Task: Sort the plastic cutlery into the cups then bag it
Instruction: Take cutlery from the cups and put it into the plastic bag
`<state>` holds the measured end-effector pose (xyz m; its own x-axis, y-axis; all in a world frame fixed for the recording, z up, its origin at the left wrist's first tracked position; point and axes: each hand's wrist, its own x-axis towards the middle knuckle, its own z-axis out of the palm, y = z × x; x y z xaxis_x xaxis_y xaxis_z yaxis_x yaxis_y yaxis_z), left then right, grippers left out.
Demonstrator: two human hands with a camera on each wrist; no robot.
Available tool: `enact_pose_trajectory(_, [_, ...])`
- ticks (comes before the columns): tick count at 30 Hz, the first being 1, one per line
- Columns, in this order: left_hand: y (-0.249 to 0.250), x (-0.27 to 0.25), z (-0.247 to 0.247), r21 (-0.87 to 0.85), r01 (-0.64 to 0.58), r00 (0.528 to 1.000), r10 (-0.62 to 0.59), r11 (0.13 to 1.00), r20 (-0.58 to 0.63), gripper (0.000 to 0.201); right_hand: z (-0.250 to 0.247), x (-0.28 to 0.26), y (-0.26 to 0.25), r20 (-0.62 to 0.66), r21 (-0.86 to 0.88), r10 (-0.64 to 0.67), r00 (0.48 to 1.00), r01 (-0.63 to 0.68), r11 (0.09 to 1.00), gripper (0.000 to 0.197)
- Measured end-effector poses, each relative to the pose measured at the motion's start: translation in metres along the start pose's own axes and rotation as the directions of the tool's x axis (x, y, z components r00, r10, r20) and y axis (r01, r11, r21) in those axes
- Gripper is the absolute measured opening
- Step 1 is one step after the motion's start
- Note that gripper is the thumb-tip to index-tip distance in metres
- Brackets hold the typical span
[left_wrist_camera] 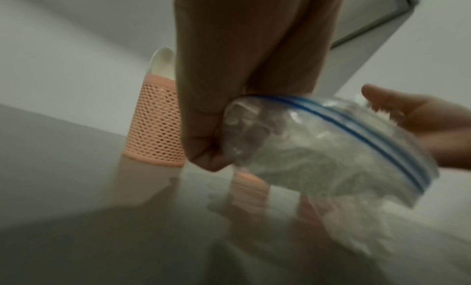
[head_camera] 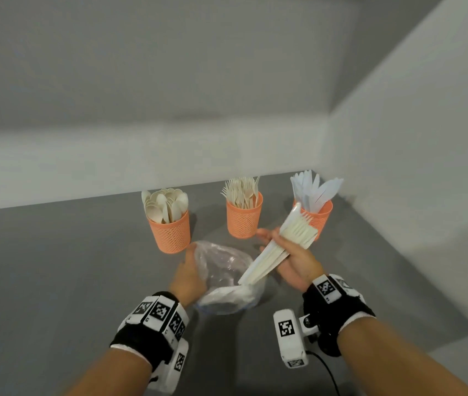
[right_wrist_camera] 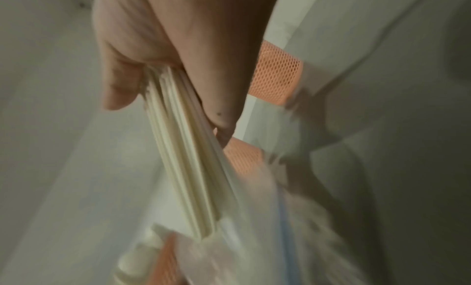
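Held a fork bundle (head_camera: 281,250) in the right hand (head_camera: 298,261), handle ends at the bag (head_camera: 227,275) mouth; left hand (head_camera: 188,277) pinched its rim. Cups (head_camera: 171,230) just behind.

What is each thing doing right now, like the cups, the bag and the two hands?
spoon cup: upright, full of spoons.
fork cup: upright, holds forks.
knife cup: upright, holds knives.
plastic bag: mouth open, held up.
left hand: grips the bag's edge.
right hand: grips a cutlery bundle, handles at the bag's mouth.
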<state>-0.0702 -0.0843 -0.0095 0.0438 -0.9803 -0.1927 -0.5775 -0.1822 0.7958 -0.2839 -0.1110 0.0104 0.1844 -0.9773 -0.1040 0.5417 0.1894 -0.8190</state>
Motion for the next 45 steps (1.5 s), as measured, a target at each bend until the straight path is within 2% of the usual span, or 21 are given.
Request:
enact_pose_trajectory(3, [-0.008,-0.001,-0.001,0.095,0.208,0.978,-0.206,0.973,-0.036,0.074,0.002,0.004,-0.029,-0.101,0.039,-0.077,0.992,0.082,0.996,0.011])
enact_pose_trajectory(4, [-0.007,-0.003,-0.002,0.097,0.251,0.968,-0.249,0.963,-0.04,0.074,0.004,0.005,-0.037,-0.131,0.038,-0.089,0.987,0.095,0.995,0.014])
enact_pose_trajectory(6, [0.004,-0.01,-0.01,0.13,0.239,0.969,-0.228,0.962,-0.097,0.076,0.009,0.006,-0.048,-0.174,-0.034,-0.095,0.98,0.091,0.995,0.019])
enact_pose_trajectory(8, [0.018,-0.013,-0.016,0.244,0.159,0.974,-0.112,0.957,-0.196,0.07,0.019,0.004,-0.052,-0.182,-0.117,-0.093,0.979,0.072,0.99,0.018])
enact_pose_trajectory(10, [0.037,-0.015,-0.02,0.307,0.057,0.982,0.002,0.95,-0.189,0.065,0.03,0.003,-0.051,-0.143,-0.189,-0.089,0.986,0.061,0.98,0.017])
enact_pose_trajectory(12, [0.057,-0.019,-0.018,0.233,-0.117,0.991,0.129,0.965,-0.035,0.073,0.043,0.0,-0.047,-0.108,-0.247,-0.089,0.99,0.06,0.967,0.015])
enact_pose_trajectory(14, [0.077,-0.027,-0.007,0.118,-0.315,0.942,0.296,0.942,0.156,0.088,0.057,-0.002,-0.04,-0.077,-0.297,-0.083,0.994,0.056,0.953,0.012])
enact_pose_trajectory(15, [0.085,-0.03,0.0,0.066,-0.381,0.91,0.362,0.922,0.203,0.092,0.063,-0.002,-0.035,-0.082,-0.311,-0.075,0.994,0.046,0.949,0.025])
enact_pose_trajectory(17, [0.093,-0.03,0.015,-0.048,-0.427,0.886,0.429,0.903,0.176,0.086,0.074,-0.002,-0.026,-0.083,-0.318,-0.043,0.996,0.014,0.948,0.052])
enact_pose_trajectory(19, [0.096,-0.026,0.02,-0.157,-0.391,0.909,0.407,0.907,0.088,0.071,0.081,-0.002,-0.021,-0.044,-0.374,0.026,0.999,-0.04,0.927,0.079])
enact_pose_trajectory(20, [0.095,-0.024,0.019,-0.231,-0.354,0.924,0.378,0.906,0.067,0.064,0.082,-0.003,-0.023,-0.022,-0.432,0.063,0.998,-0.067,0.9,0.083])
enact_pose_trajectory(21, [0.094,-0.022,0.016,-0.327,-0.304,0.935,0.346,0.895,0.078,0.056,0.082,-0.005,-0.027,-0.011,-0.475,0.098,0.995,-0.091,0.875,0.074])
enact_pose_trajectory(23, [0.092,-0.022,0.008,-0.524,-0.188,0.943,0.302,0.831,0.14,0.042,0.078,-0.009,-0.037,0.005,-0.539,0.102,0.995,-0.084,0.838,0.04])
enact_pose_trajectory(26, [0.09,-0.022,-0.001,-0.648,-0.07,0.928,0.287,0.759,0.236,0.027,0.07,-0.013,-0.044,-0.014,-0.604,-0.016,1.0,0.005,0.797,0.017])
enact_pose_trajectory(27, [0.09,-0.02,-0.003,-0.665,-0.048,0.922,0.29,0.745,0.257,0.024,0.07,-0.015,-0.045,-0.025,-0.607,-0.044,0.999,0.02,0.794,0.012])
enact_pose_trajectory(31, [0.088,-0.017,-0.002,-0.699,0.008,0.914,0.278,0.715,0.295,0.018,0.069,-0.017,-0.048,-0.036,-0.653,-0.101,0.994,0.053,0.756,0.025])
enact_pose_trajectory(33, [0.089,-0.016,0.0,-0.72,0.038,0.918,0.261,0.693,0.299,0.02,0.07,-0.016,-0.049,-0.035,-0.682,-0.118,0.992,0.062,0.728,0.025])
enact_pose_trajectory(36, [0.093,-0.018,0.001,-0.75,0.078,0.918,0.246,0.657,0.311,0.028,0.071,-0.015,-0.05,-0.027,-0.651,-0.069,0.997,0.035,0.758,0.019])
enact_pose_trajectory(40, [0.095,-0.019,-0.001,-0.787,0.093,0.904,0.28,0.61,0.324,0.021,0.069,-0.017,-0.053,-0.018,-0.599,-0.048,0.999,0.028,0.8,0.016])
enact_pose_trajectory(45, [0.098,-0.018,0.0,-0.765,0.111,0.897,0.268,0.634,0.352,0.018,0.069,-0.019,-0.054,0.03,-0.606,-0.024,0.999,0.038,0.795,0.02])
